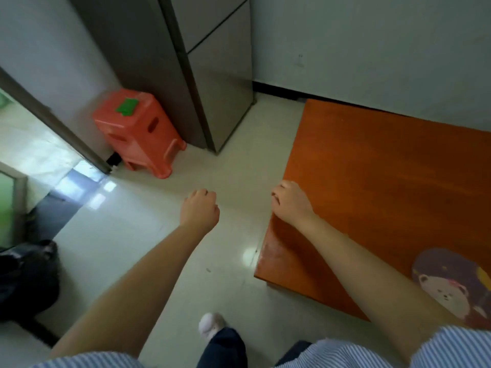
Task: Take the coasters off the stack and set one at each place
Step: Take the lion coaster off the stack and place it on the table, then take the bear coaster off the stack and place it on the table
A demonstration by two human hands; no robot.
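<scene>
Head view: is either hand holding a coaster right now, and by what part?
No object shows in either. The left hand hangs loosely curled over the floor; the right hand rests at the table edge.

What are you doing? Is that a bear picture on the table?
A person stands beside an orange table. One round coaster with a cartoon bear lies at its near edge. The right hand rests on the table's left edge, fingers curled, holding nothing visible. The left hand hangs loosely closed over the floor. No coaster stack is in view.
</scene>
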